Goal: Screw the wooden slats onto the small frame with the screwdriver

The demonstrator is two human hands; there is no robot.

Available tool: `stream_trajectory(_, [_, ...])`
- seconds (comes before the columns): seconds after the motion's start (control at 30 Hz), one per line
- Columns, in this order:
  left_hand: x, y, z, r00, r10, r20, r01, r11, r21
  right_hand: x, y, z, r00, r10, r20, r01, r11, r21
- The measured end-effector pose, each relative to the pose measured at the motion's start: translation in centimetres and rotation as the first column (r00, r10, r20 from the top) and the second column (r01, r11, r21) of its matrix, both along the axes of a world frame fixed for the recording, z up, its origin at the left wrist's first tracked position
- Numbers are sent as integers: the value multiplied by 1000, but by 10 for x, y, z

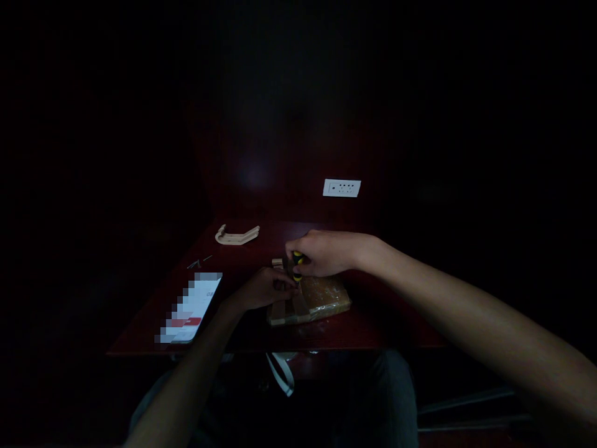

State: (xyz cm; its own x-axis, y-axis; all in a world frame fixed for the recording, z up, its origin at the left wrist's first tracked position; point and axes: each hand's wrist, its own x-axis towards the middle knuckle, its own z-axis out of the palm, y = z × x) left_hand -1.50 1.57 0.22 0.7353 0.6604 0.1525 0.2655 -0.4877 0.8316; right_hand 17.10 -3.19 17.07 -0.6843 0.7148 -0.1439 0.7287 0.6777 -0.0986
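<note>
My right hand (317,252) is closed around a screwdriver (297,256) with a yellow and black handle, held upright, point down. My left hand (270,287) reaches in from the left, its fingers drawn together at the screwdriver's lower end; what they pinch is too small and dark to make out. Both hands are over a flat brown block (329,297) wrapped in shiny clear film or tape. Tan strips (291,309) lie across the block's left part. A small tan end piece (277,262) shows behind my left hand; the rest is hidden.
A curved tan piece (237,235) lies at the back left of the dark red table (252,339). Several thin screws (198,263) lie in front of it. A lit phone (198,311) is at the left. A white socket plate (342,188) is on the back wall.
</note>
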Motion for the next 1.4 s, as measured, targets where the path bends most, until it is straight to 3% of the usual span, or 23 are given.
stream_trajectory(0.1, [0,-2,4,1000,-14,26,15,1000,-6,1,1,-2,1000,31,-1,-31,999,6])
stream_trajectory(0.23, [1,-3,5,1000,-7,15,7,1000,-22,0,1,-2,998,-15,65,13,999,32])
stream_trajectory(0.4, [1,0,0,1000,24,-10,-24,1000,4,3,1,-2,1000,9,-1,-9,1000,2])
stream_trajectory(0.73, [1,-3,2,1000,26,-5,-26,1000,11,6,4,-4,997,-58,45,58,998,-6])
stream_trajectory(0.93, [1,-3,2,1000,27,3,-27,1000,-10,9,5,-7,999,14,-39,-15,999,-48])
stream_trajectory(1.17, [2,-5,6,1000,13,7,-13,1000,-27,5,6,-6,998,-44,55,44,999,3])
stream_trajectory(1.4, [2,-6,6,1000,17,19,-15,997,-79,7,7,-4,1000,5,-31,-7,999,-50])
